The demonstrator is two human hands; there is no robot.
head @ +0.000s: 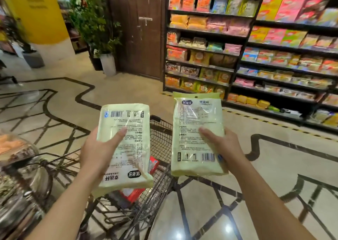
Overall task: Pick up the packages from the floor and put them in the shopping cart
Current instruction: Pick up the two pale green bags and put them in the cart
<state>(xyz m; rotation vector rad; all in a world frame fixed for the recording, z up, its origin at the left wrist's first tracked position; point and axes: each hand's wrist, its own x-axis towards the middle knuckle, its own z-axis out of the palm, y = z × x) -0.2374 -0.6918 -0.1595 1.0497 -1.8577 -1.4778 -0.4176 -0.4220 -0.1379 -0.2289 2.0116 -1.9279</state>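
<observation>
Left hand [97,152] grips one pale green package [126,144] above the shopping cart [161,135] at lower centre; right hand [225,144] holds another package [197,133] beside it, both apparently raised for release.

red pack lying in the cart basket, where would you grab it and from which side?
Judging from the little that shows, take the red pack by its upper right edge, coming straight down through the cart's open top. The wire walls block side approach. The left hand and its pale green package cover the rest.
</observation>
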